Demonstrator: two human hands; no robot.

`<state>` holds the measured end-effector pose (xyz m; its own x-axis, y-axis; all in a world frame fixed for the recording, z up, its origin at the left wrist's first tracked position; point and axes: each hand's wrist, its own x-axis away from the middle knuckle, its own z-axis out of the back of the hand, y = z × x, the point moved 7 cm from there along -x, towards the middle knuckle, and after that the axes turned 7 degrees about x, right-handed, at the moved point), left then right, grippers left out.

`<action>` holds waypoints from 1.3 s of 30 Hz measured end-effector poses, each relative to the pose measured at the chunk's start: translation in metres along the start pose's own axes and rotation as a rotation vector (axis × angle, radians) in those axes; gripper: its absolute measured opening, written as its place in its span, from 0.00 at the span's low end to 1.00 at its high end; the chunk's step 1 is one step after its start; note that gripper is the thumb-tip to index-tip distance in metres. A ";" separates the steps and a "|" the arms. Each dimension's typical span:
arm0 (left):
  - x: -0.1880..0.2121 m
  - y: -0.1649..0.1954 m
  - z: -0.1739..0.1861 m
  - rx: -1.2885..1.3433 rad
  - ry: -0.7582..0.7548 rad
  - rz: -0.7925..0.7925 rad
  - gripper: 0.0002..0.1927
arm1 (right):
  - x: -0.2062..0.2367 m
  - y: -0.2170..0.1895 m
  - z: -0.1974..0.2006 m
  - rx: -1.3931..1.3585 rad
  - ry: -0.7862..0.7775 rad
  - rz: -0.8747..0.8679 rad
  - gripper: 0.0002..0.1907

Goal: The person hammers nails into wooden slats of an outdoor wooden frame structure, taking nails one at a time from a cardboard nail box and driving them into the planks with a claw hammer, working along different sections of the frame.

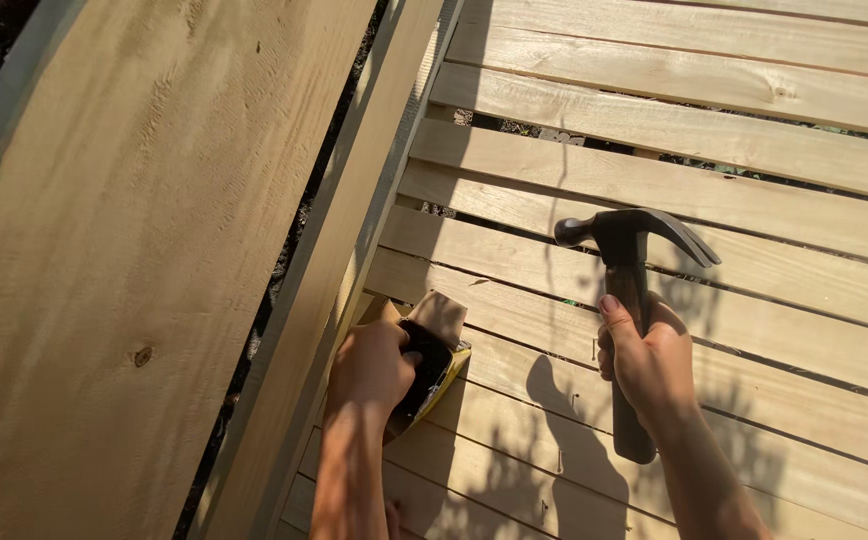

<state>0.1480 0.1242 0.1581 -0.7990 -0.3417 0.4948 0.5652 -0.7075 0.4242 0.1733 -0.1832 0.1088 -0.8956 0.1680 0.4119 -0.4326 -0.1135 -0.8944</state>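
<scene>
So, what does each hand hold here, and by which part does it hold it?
The right hand grips a claw hammer around the upper handle, below the head. The left hand holds a dark-and-yellow tool from its left side; its kind is unclear.

A wide board leans at the left, a narrow plank just beside it. Right of the plank lies the slatted panel. A small block rests at the panel's left edge; the hammer hangs above the slats further right.
</scene>
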 end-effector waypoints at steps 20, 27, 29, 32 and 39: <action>-0.119 0.026 -0.027 -0.266 0.118 -0.202 0.13 | -0.003 0.022 0.042 -0.140 0.065 -0.067 0.14; -0.111 0.032 -0.016 -0.309 0.110 -0.184 0.13 | 0.000 0.024 0.055 -0.092 0.082 -0.047 0.14; -0.102 0.022 -0.019 -0.280 0.107 -0.134 0.14 | 0.001 0.028 0.059 -0.076 0.088 -0.069 0.15; -0.087 0.013 -0.017 -0.196 0.169 -0.105 0.16 | 0.003 0.034 0.065 -0.087 0.088 -0.093 0.15; -0.055 0.023 0.005 -0.125 0.384 -0.212 0.13 | 0.002 0.036 0.084 -0.063 0.142 -0.071 0.14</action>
<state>0.2063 0.1294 0.1445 -0.9260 -0.3689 0.0802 0.3706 -0.8479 0.3791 0.1474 -0.2690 0.0920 -0.8373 0.3107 0.4498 -0.4833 -0.0359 -0.8747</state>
